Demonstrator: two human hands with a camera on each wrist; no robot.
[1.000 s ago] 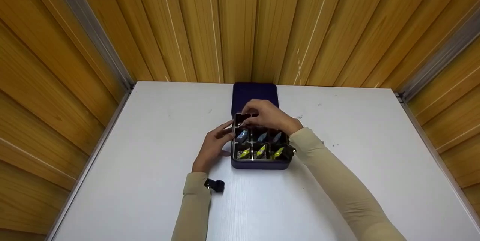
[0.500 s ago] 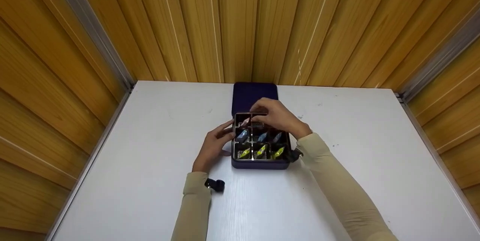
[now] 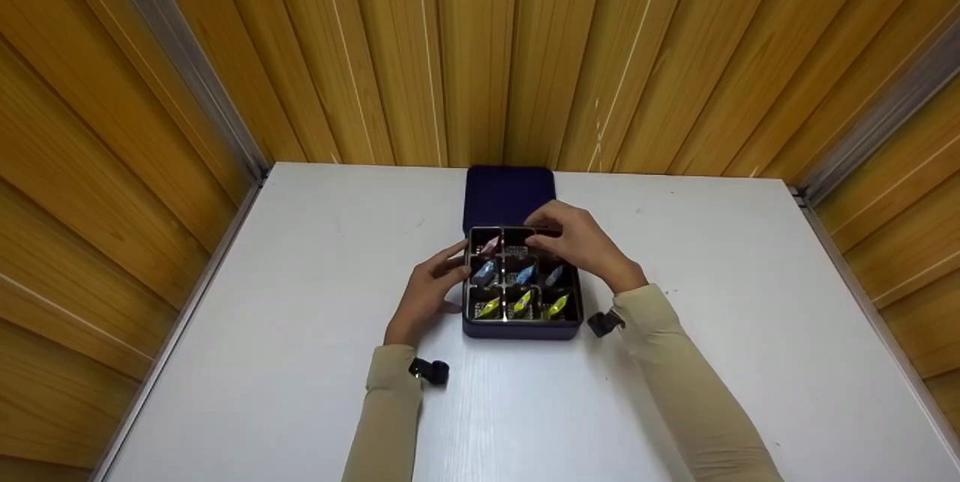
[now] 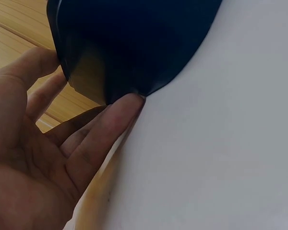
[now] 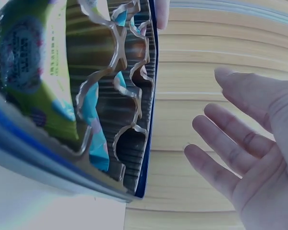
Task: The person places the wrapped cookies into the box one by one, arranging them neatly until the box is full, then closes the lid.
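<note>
A dark blue box (image 3: pixel 523 330) with a gold-toned divided tray stands on the table, its lid (image 3: pixel 510 197) folded back behind it. Small wrapped packets lie in the tray: a yellow-green packet (image 3: pixel 523 303) in the near row, a blue packet (image 3: pixel 525 274) in the middle row, a pink packet (image 3: pixel 490 245) at far left. The far-middle compartment shows only its floor. My left hand (image 3: pixel 426 291) touches the box's left side with extended fingers and thumb. Over the far-right compartment, which it hides, my right hand (image 3: pixel 581 242) hovers; the right wrist view shows its fingers relaxed, holding nothing.
The box rests near the back of a white table (image 3: pixel 300 377). Wood-patterned panels (image 3: pixel 480 55) rise behind and at both sides. Black wrist cameras (image 3: pixel 430 371) hang from both sleeves.
My right hand has moved rightward along the box's far row, from the left compartment to the right one. The pink packet at far left has come into view. My left hand stays put.
</note>
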